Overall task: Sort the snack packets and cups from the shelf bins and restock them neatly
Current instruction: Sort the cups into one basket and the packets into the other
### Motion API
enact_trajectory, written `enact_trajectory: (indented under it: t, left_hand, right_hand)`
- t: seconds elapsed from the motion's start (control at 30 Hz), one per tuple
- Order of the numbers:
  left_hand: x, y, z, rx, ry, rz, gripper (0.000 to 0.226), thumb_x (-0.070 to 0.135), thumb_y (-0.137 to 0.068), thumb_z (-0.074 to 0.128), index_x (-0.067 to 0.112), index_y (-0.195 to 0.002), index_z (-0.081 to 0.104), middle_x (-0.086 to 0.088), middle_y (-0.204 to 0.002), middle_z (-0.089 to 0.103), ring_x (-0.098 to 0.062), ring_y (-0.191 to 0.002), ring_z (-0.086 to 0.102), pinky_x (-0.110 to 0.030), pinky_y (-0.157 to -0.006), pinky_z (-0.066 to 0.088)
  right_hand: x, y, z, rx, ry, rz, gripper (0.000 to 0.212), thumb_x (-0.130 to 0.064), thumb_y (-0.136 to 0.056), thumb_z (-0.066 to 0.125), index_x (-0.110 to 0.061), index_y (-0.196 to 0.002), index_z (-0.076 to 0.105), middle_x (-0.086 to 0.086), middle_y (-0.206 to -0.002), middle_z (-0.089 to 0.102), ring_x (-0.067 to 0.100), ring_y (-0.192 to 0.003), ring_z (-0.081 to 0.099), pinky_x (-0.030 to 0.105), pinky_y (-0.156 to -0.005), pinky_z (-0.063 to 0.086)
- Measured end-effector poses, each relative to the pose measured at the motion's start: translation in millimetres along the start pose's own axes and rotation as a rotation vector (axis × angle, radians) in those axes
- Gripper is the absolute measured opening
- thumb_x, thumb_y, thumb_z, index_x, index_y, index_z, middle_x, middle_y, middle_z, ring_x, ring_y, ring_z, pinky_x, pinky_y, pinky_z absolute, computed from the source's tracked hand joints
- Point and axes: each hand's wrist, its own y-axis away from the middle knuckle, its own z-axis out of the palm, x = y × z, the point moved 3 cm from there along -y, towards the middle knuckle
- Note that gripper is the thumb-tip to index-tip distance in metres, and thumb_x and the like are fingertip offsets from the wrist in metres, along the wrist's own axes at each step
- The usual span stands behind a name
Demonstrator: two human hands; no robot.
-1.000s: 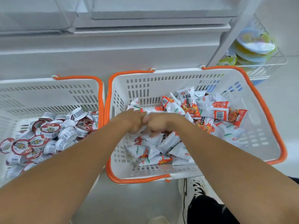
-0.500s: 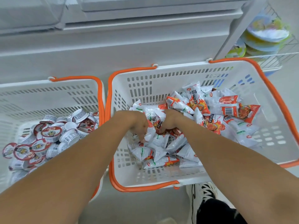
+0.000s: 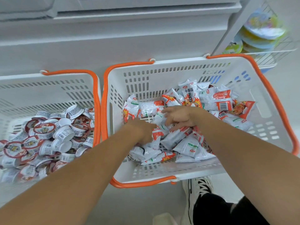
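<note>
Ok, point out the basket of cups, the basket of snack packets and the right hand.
basket of cups [image 3: 48, 88]: head view, on its slotted back wall.
basket of snack packets [image 3: 142, 78]: head view, on its slotted back wall.
right hand [image 3: 181, 117]: head view, on the back of the hand.

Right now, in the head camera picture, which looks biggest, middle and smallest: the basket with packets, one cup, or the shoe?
1. Basket with packets: by far the largest.
2. Shoe: middle, though partly hidden and nearer the camera, so unsure.
3. Cup: smallest.
</note>
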Motion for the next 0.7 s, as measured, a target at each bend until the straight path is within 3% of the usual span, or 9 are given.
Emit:
enact_trajectory:
  t: [0.1, 0.17, 0.3, 0.37, 0.47, 0.53, 0.6, 0.67, 0.7]
  left_hand:
    - [-3.9, -8.4, 0.5, 0.027, -0.219, -0.041, 0.065, 0.032, -0.094, 0.059, 0.035, -0.152, 0.030, -0.003, -0.148, 0.047, -0.032, -0.134, 0.044, -0.056, -0.109, 0.037]
    - [-14.3, -8.1, -10.5, -0.006, -0.229, -0.038, 0.064, 0.030, -0.091, 0.066, 0.030, -0.149, 0.040, -0.003, -0.144, 0.051, -0.029, -0.125, 0.053, -0.048, -0.098, 0.049]
    - [-29.6, -1.3, -29.0, 0.001, -0.237, -0.039, 0.068, 0.013, -0.092, 0.064, 0.031, -0.152, 0.036, -0.004, -0.153, 0.039, -0.030, -0.131, 0.047, -0.043, -0.099, 0.049]
    - [-33.7, -1.7, -30.3, 0.037, -0.192, -0.042, 0.068, 0.005, -0.090, 0.060, 0.030, -0.150, 0.040, -0.004, -0.149, 0.043, -0.029, -0.129, 0.049, -0.042, -0.098, 0.050]
    - [-39.9, -1.0, -30.7, 0.139, -0.084, -0.061, 0.058, 0.012, -0.090, 0.056, 0.029, -0.144, 0.047, -0.002, -0.144, 0.049, -0.027, -0.128, 0.050, -0.041, -0.095, 0.049]
    - [-43.7, 0.0, -33.8, 0.241, -0.043, -0.088, 0.044, 0.025, -0.093, 0.061, 0.026, -0.136, 0.054, -0.002, -0.134, 0.054, -0.027, -0.122, 0.052, -0.042, -0.092, 0.049]
    - [-45.3, -0.3, -42.9, 0.418, -0.112, -0.129, 0.038, 0.027, -0.090, 0.067, 0.023, -0.127, 0.058, -0.004, -0.122, 0.055, -0.027, -0.117, 0.051, -0.043, -0.088, 0.047]
    - [-47.0, -1.2, -49.3, 0.526, -0.146, -0.160, 0.040, 0.024, -0.085, 0.072, 0.020, -0.123, 0.059, -0.006, -0.119, 0.053, -0.028, -0.116, 0.050, -0.041, -0.087, 0.045]
    - [-48.8, -0.9, -51.0, 0.546, -0.134, -0.173, 0.041, 0.022, -0.084, 0.073, 0.018, -0.122, 0.059, -0.007, -0.119, 0.053, -0.028, -0.115, 0.051, -0.041, -0.087, 0.045]
  right_hand:
    - [3.5, -3.7, -30.5, 0.237, 0.772, 0.106, 0.056, -0.044, -0.094, 0.059, -0.011, -0.138, 0.053, 0.008, -0.146, 0.050, 0.027, -0.124, 0.054, 0.042, -0.105, 0.046]
    - [10.7, -7.5, -26.8, 0.217, 0.968, 0.169, 0.064, -0.058, -0.093, 0.053, -0.012, -0.138, 0.054, 0.010, -0.146, 0.051, 0.029, -0.127, 0.053, 0.043, -0.107, 0.043]
    - [16.6, -16.9, 5.9, 0.283, 1.063, 0.108, 0.070, -0.032, -0.076, 0.080, -0.009, -0.135, 0.047, 0.010, -0.126, 0.060, 0.032, -0.114, 0.059, 0.048, -0.096, 0.051]
    - [8.9, -24.6, 20.6, 0.267, 1.050, 0.101, 0.084, -0.028, -0.069, 0.083, -0.008, -0.138, 0.040, 0.009, -0.117, 0.061, 0.033, -0.109, 0.060, 0.047, -0.091, 0.053]
    - [-4.7, -34.7, 24.1, 0.176, 0.864, 0.027, 0.103, -0.027, -0.070, 0.088, -0.015, -0.153, 0.028, 0.009, -0.150, 0.044, 0.032, -0.132, 0.047, 0.042, -0.103, 0.047]
    - [-10.8, -31.9, 22.0, 0.027, 0.465, -0.069, 0.102, -0.012, -0.077, 0.083, -0.023, -0.157, 0.021, 0.006, -0.160, 0.030, 0.028, -0.143, 0.034, 0.037, -0.111, 0.038]
    - [-13.2, -25.1, 25.7, -0.158, 0.075, -0.121, 0.098, 0.005, -0.082, 0.074, -0.026, -0.157, 0.020, 0.007, -0.162, 0.026, 0.024, -0.147, 0.028, 0.033, -0.108, 0.040]
    - [-14.1, -21.6, 27.5, -0.176, 0.036, -0.157, 0.093, 0.007, -0.085, 0.069, -0.027, -0.157, 0.021, 0.005, -0.162, 0.027, 0.022, -0.148, 0.027, 0.031, -0.103, 0.041]
    - [-14.2, -21.6, 27.2, -0.099, 0.157, -0.170, 0.091, 0.000, -0.085, 0.072, -0.027, -0.157, 0.022, 0.003, -0.161, 0.029, 0.022, -0.147, 0.029, 0.032, -0.104, 0.040]
